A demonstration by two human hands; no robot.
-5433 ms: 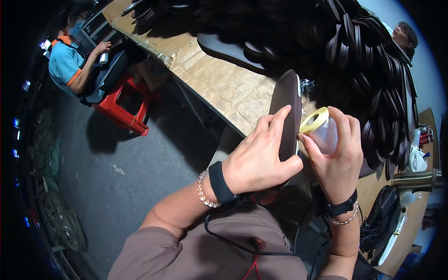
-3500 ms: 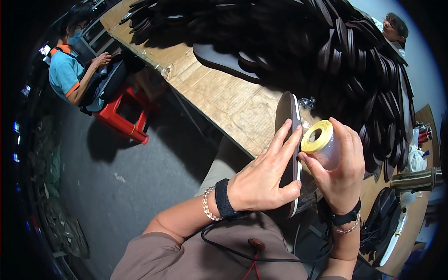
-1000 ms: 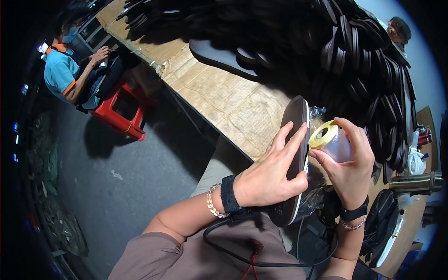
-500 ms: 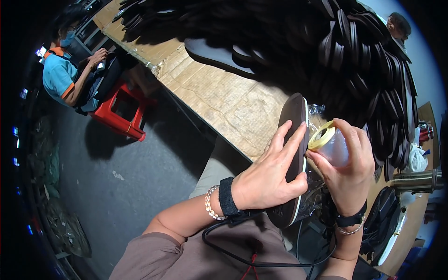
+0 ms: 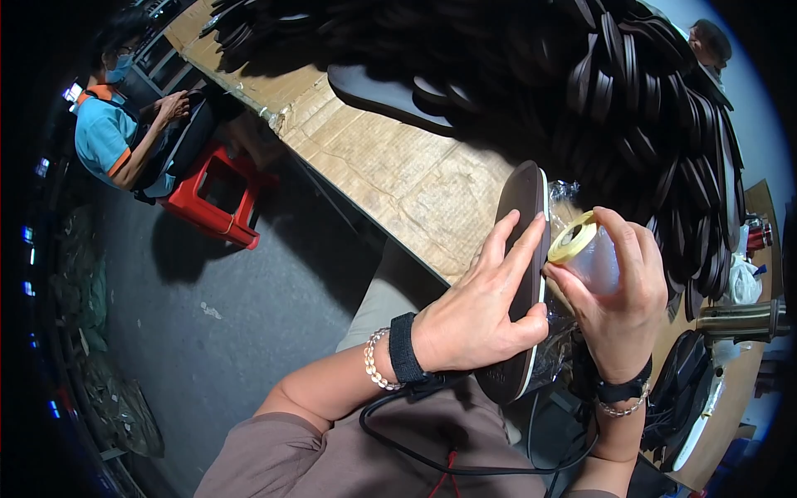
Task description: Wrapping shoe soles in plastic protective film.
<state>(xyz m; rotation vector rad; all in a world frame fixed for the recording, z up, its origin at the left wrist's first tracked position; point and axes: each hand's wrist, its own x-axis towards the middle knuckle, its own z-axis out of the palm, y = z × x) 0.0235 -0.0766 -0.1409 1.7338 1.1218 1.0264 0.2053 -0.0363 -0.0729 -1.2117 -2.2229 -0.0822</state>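
My left hand (image 5: 477, 315) still clamps the sole (image 5: 521, 274) upright over the counter (image 5: 398, 174) edge, grip pressed flat on its face. My right hand (image 5: 618, 303) pinches the tape roll (image 5: 573, 239), now touching the sole's rim, closer than a second ago.

Matt dark rubbery sole (image 5: 521, 274), glossy yellowish tape roll (image 5: 574, 241), rough cardboard-covered table (image 5: 407, 170)

Bare cardboard tabletop (image 5: 398, 178) left of the hands; heaped dark soles (image 5: 581, 75) block beyond.
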